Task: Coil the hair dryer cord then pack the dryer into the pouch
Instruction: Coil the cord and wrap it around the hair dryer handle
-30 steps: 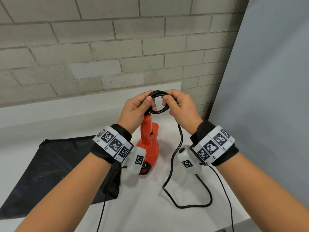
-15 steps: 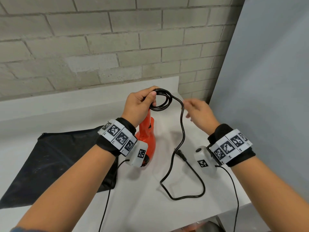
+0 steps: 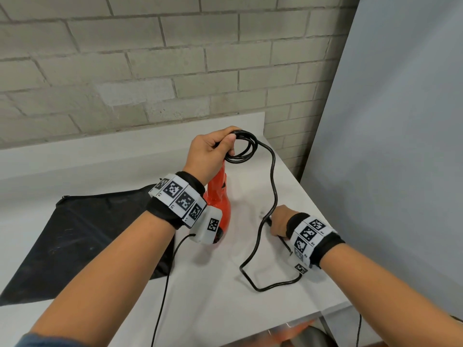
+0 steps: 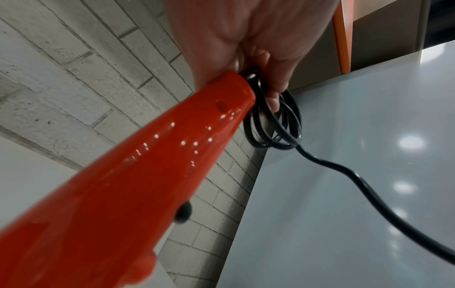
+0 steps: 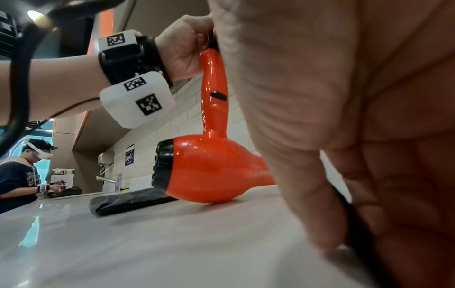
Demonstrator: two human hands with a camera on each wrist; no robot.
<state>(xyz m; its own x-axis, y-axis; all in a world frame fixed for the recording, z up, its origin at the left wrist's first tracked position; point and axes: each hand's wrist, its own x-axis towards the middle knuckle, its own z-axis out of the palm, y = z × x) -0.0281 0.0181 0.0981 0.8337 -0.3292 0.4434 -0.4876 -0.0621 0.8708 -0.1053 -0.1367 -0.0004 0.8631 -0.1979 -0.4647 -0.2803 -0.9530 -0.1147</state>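
Pale brick wall (image 3: 150, 71) behind white counter (image 3: 213, 296), grey panel (image 3: 400, 146) right

Orange dryer (image 3: 217, 196) handle-up, cord (image 3: 271, 186) part-coiled, black pouch (image 3: 82, 236) flat

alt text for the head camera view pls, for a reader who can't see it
A person's left hand holds a small coil of black cord above an upright orange hair dryer, while the right hand grips the loose cord on a white table. A black pouch lies at left.

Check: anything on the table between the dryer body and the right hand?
Head view: only the loose cord crosses between dryer and right hand; otherwise bare table.
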